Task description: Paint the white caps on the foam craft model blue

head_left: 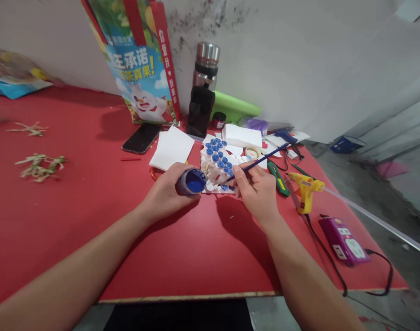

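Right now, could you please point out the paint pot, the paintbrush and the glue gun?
paint pot point(192, 182), head view, blue opening.
paintbrush point(261, 159), head view, mid-handle.
glue gun point(305, 188), head view, yellow body.

Phone point(141, 138), bottle point(203, 92), yellow glue gun point(305, 191), purple power strip point(344, 240).

Phone point(141, 138) lies left of the foam sheet point(172, 148); glue gun point(305, 189) right; bottle point(203, 92) behind.
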Demonstrator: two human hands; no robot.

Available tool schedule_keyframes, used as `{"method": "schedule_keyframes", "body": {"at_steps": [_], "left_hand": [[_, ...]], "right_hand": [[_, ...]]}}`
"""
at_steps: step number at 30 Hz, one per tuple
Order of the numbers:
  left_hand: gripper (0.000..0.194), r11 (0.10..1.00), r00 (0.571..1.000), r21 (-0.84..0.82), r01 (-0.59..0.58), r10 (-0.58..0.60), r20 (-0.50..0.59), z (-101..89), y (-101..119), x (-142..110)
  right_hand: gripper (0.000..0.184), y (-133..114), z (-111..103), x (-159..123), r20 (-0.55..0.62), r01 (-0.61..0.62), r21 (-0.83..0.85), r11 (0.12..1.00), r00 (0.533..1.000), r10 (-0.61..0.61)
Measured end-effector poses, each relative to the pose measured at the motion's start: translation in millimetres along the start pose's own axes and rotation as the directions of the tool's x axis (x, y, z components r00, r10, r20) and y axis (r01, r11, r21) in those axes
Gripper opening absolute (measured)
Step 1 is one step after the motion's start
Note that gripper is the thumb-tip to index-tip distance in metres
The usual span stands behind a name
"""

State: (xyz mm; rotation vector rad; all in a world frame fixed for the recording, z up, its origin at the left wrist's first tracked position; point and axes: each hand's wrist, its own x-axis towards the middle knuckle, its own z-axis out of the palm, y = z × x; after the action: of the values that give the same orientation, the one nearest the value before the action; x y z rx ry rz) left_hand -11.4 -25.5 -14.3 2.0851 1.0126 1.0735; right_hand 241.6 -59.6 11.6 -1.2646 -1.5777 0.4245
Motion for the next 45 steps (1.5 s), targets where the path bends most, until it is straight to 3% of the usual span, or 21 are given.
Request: {"method": "schedule_keyframes", "body": {"at_steps": [4, 27, 34, 45], "left_hand": [[0.046, 1.000, 1.000, -0.011, 0.026, -0.026, 0.010, -0.1, 0.0, -0.3], [0.047, 0.999, 0.999, -0.014, 0.044, -0.044, 0.017, -0.2, 0.3, -0.1], [0.047, 0.999, 0.999, -0.020, 0.042, -0.042, 0.007, 0.4, -0.5, -0.3], [0.048, 0.999, 0.999, -0.022, 0.033, -0.033, 0.008, 0.2, -1.0, -0.5]], "right_hand": [[0.024, 1.0, 1.9, -1.1, 0.049, -0.018, -0.015, 1.000, 0.999, 0.019], [0.026, -1.4, -4.4, 4.1, 0.008, -0.044, -0.052, 0.998, 0.999, 0.044], [0.029, -0.7, 0.8, 0.9, 0.059, -0.056, -0.093, 0.994, 0.996, 0.062], [0.027, -3.0, -1.8, 1.2, -0.008, -0.016, -0.026, 1.000, 1.000, 0.016]]}}
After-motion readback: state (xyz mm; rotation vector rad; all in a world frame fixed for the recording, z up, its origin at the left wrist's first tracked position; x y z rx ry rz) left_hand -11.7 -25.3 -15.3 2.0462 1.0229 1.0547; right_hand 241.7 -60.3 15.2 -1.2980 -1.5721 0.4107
